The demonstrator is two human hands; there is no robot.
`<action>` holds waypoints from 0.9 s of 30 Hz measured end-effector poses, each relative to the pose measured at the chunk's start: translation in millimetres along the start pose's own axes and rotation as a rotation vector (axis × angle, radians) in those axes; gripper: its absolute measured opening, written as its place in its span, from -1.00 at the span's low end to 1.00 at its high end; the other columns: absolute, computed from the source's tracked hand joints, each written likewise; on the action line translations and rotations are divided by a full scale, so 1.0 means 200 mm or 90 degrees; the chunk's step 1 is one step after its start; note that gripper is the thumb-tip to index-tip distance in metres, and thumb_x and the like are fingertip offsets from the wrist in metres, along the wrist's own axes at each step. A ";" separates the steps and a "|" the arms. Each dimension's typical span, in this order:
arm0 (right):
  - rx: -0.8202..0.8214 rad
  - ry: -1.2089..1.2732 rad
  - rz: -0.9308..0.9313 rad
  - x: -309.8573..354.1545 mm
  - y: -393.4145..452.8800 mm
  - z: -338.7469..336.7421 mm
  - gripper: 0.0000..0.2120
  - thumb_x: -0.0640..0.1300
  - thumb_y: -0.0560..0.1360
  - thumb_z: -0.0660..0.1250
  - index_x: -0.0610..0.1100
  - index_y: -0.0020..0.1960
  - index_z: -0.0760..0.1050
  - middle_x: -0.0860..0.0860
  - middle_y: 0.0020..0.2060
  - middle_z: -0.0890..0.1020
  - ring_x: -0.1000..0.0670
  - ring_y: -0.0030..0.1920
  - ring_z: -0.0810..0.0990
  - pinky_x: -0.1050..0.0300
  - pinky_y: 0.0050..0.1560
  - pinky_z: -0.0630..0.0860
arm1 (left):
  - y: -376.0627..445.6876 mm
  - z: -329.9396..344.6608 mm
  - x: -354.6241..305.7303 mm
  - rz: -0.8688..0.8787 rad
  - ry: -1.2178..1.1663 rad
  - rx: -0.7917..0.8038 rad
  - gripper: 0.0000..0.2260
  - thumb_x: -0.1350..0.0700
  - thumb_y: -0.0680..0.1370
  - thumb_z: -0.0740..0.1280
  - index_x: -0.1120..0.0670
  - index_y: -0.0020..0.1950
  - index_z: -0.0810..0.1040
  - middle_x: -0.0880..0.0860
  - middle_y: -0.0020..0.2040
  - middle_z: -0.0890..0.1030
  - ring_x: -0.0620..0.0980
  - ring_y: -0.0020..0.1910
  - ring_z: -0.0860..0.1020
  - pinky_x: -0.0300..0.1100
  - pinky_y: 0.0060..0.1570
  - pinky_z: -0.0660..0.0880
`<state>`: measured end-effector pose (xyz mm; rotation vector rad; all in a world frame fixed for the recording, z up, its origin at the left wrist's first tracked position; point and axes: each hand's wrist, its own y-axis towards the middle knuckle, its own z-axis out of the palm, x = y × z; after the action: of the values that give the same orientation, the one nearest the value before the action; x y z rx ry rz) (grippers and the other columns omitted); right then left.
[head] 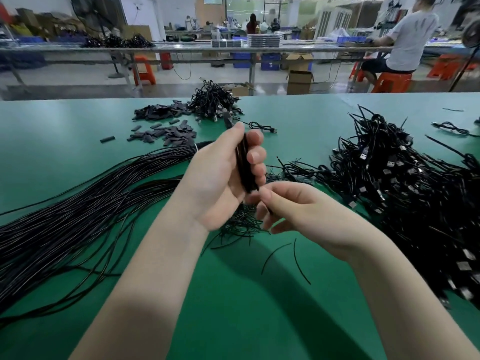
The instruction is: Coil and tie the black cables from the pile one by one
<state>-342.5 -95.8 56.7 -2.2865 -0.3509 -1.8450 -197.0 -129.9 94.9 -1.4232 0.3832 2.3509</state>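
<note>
My left hand (220, 183) is raised above the green desk (233, 294), palm turned toward me, with its fingers curled round a coiled black cable (244, 167). The coil stands upright in that grip, a narrow bundle running from my thumb tip down past my little finger. My right hand (293, 211) sits just below and to the right of it, thumb and forefinger pinched on a thin black strand (268, 209) at the coil's lower end; whether that strand is the cable's own tail or a tie I cannot tell.

To my left a thick sheaf of long, uncoiled black cables (78, 216) fans across the desk, gathered near its far end by a pale band (196, 147). On my right lies a large tangled pile of bundled cables (405, 193) with silver plugs showing among them. Beneath my hands is a small scatter of short black tie wires (241, 224), and two loose curved pieces (298, 258) lie nearer to me on bare desk.

Farther off, a heap of small dark flat sleeves (163, 123) is spread beside another mound of finished cables (213, 100). A single coiled cable (262, 126) rests just past my left fingertips. Beyond the desk a seated person in a white shirt (410, 40) works at a long bench on an orange stool (392, 81).
</note>
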 end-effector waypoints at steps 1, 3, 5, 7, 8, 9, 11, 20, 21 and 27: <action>-0.004 0.014 -0.008 -0.01 0.00 0.00 -0.84 -0.01 0.59 0.23 -0.01 0.05 0.56 0.07 -0.22 0.64 0.11 -0.22 0.61 0.15 -0.08 0.55 | 0.00 0.01 0.01 -0.001 0.006 0.003 -0.68 -0.04 0.69 0.05 0.02 -0.19 0.42 -0.11 -0.46 0.38 -0.14 -0.48 0.39 -0.28 -0.36 0.36; 0.000 0.055 -0.032 -0.02 0.00 -0.01 -0.82 0.03 0.52 0.31 0.03 0.09 0.52 0.09 -0.11 0.66 0.10 -0.08 0.66 0.07 0.07 0.58 | 0.01 0.01 0.03 -0.005 0.013 0.013 -0.67 -0.04 0.68 0.06 0.01 -0.21 0.41 -0.10 -0.45 0.40 -0.13 -0.46 0.41 -0.30 -0.36 0.39; 0.003 0.099 -0.057 -0.01 0.00 0.01 -0.73 0.09 0.39 0.36 -0.01 0.02 0.51 0.10 -0.14 0.63 0.09 -0.06 0.64 0.05 0.08 0.58 | 0.01 0.02 0.05 -0.016 0.035 0.030 -0.66 -0.06 0.68 0.09 0.00 -0.24 0.44 -0.08 -0.41 0.48 -0.09 -0.40 0.48 -0.28 -0.35 0.44; -0.034 0.105 -0.085 -0.01 0.01 0.03 -0.67 0.09 0.33 0.38 -0.10 -0.01 0.52 0.04 -0.18 0.60 0.07 -0.13 0.58 0.07 0.00 0.60 | 0.01 0.03 0.08 -0.026 0.038 0.054 -0.67 -0.06 0.67 0.10 0.00 -0.23 0.46 -0.06 -0.36 0.56 -0.07 -0.34 0.55 -0.24 -0.30 0.48; -0.056 0.096 -0.097 -0.01 0.02 0.03 -0.66 0.08 0.33 0.37 -0.14 -0.02 0.52 -0.02 -0.18 0.59 0.05 -0.15 0.56 0.04 -0.03 0.60 | 0.01 0.04 0.09 -0.031 0.030 0.067 -0.68 -0.05 0.67 0.11 0.02 -0.21 0.46 -0.03 -0.34 0.59 -0.06 -0.31 0.58 -0.23 -0.29 0.51; -0.065 0.089 -0.096 -0.01 0.02 0.04 -0.65 0.07 0.34 0.36 -0.15 -0.01 0.52 -0.06 -0.17 0.58 0.01 -0.16 0.55 -0.02 -0.03 0.60 | 0.01 0.04 0.10 -0.041 0.016 0.077 -0.69 -0.04 0.66 0.10 0.04 -0.20 0.45 -0.01 -0.32 0.62 -0.06 -0.29 0.62 -0.24 -0.32 0.53; -0.046 0.068 -0.068 -0.03 0.01 0.02 -0.68 0.07 0.40 0.34 -0.14 0.02 0.52 -0.09 -0.16 0.61 0.00 -0.18 0.59 -0.04 -0.04 0.61 | 0.01 0.02 0.12 -0.084 -0.007 0.099 -0.72 -0.03 0.65 0.11 0.07 -0.16 0.45 0.02 -0.27 0.65 -0.05 -0.24 0.65 -0.24 -0.33 0.56; 0.024 -0.094 0.051 -0.21 -0.10 0.03 -0.90 -0.01 0.65 0.13 0.15 -0.01 0.37 0.25 -0.47 0.50 0.00 -0.46 0.48 0.20 -0.43 0.42 | -0.06 -0.03 0.20 -0.194 0.486 -0.006 -0.62 -0.13 0.64 0.16 0.09 0.00 0.65 -0.09 -0.32 0.64 -0.24 -0.41 0.56 -0.24 -0.17 0.59; 0.009 -0.106 0.070 -0.21 -0.11 0.03 -0.90 0.02 0.65 0.12 0.09 -0.02 0.37 0.22 -0.48 0.49 0.03 -0.48 0.45 0.21 -0.46 0.39 | -0.09 -0.03 0.21 -0.163 0.591 -0.028 -0.61 -0.16 0.63 0.16 0.08 -0.04 0.65 -0.07 -0.32 0.65 -0.19 -0.34 0.60 -0.14 -0.13 0.62; 0.041 -0.018 0.249 -0.20 -0.15 -0.05 -0.75 0.02 0.65 0.08 -0.09 -0.09 0.40 0.05 -0.43 0.21 0.06 -0.52 0.14 0.25 -0.51 0.11 | -0.26 -0.10 0.30 0.287 1.096 -0.023 -0.53 -0.03 0.51 0.41 -0.02 0.39 0.39 -0.02 0.34 0.39 0.00 0.27 0.44 -0.04 0.24 0.44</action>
<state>-368.1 -71.6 19.8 -2.1515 0.0340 -1.5825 -183.2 -81.8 30.1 -3.2238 1.0828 0.6435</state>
